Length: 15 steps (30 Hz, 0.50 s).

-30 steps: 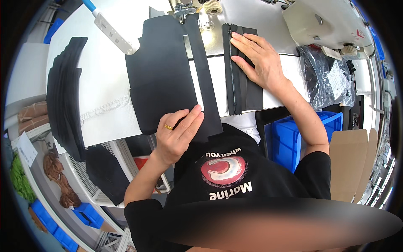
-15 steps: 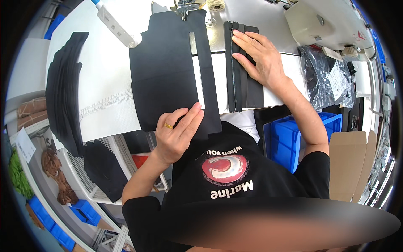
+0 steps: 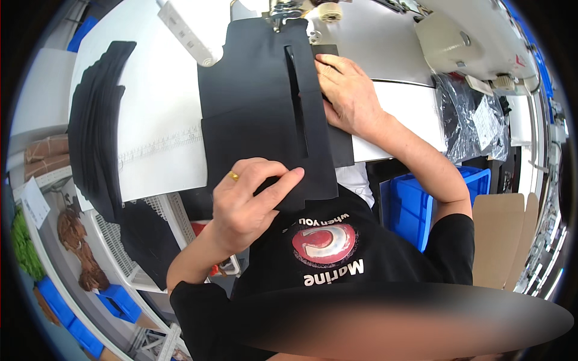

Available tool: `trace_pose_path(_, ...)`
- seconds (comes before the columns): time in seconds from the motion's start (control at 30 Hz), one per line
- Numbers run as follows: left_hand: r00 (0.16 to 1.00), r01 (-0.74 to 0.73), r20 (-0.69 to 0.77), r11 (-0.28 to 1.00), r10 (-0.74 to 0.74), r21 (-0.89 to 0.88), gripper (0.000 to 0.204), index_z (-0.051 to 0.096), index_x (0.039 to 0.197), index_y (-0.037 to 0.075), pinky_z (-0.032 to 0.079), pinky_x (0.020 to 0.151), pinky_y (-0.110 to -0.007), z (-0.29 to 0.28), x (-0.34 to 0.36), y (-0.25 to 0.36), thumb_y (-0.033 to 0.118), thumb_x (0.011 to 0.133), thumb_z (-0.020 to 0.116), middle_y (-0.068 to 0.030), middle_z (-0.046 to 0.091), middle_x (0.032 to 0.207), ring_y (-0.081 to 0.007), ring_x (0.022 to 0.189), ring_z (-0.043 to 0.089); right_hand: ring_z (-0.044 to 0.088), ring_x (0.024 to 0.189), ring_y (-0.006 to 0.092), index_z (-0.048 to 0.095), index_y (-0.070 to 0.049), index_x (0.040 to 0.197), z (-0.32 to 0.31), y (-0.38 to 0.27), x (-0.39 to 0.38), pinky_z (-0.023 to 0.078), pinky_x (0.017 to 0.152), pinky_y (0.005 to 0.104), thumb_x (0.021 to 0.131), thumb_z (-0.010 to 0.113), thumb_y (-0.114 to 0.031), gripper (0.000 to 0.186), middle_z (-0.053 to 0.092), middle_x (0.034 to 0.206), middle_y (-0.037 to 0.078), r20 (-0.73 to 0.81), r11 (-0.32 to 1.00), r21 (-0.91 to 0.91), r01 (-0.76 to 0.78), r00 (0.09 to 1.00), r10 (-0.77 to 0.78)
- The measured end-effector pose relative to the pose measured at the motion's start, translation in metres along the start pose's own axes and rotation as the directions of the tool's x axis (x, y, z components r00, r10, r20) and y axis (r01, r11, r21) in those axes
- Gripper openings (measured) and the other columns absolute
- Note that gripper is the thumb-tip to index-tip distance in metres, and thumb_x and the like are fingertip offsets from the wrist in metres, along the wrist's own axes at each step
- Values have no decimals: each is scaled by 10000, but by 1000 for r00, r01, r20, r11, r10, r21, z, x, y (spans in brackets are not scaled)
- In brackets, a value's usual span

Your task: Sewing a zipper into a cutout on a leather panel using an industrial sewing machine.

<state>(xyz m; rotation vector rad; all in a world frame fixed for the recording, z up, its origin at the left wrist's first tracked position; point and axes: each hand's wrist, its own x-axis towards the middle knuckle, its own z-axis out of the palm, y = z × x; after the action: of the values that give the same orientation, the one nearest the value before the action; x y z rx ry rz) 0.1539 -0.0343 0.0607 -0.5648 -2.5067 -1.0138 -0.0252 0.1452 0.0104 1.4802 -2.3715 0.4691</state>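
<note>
Left grip (image 3: 244,201) touching black panel (image 3: 250,114), pinch unclear; long axis pointing toward sewing machine (image 3: 285,9).

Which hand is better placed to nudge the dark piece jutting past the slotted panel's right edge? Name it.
Likely the right hand: it lies over the dark piece, at the right edge of the slotted panel. The left hand is at the panel's lower part, farther away.

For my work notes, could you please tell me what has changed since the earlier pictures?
The right hand moved left with the zipper piece, now partly beneath the black panel; the panel's slot shows dark instead of white. The left hand's fingertips shifted just below the slot. The stack of black pieces and plastic bag stayed in place.
</note>
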Motion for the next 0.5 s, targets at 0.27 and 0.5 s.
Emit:
trace_pose_path(0.27, 995, 101, -21, 995, -101, 3, 547, 713, 1046, 41, 468, 801, -435, 36, -28, -5, -30, 507, 653, -65, 611, 953, -221, 836, 599, 562, 1128, 282, 664, -58, 1099, 6, 6, 10, 474, 928, 402, 776, 723, -164, 345, 647, 1150, 79, -19, 999, 34, 28, 999, -27)
trace_pose_path(0.5, 991, 131, -20, 990, -130, 41, 560, 718, 1055, 56, 449, 868, -438, 45, -33, -4, -11, 501, 671, -51, 607, 976, -212, 856, 589, 538, 1143, 262, 653, -59, 1023, 7, 7, 8, 464, 939, 397, 678, 733, -127, 360, 624, 1205, 52, -28, 999, 24, 23, 999, -22)
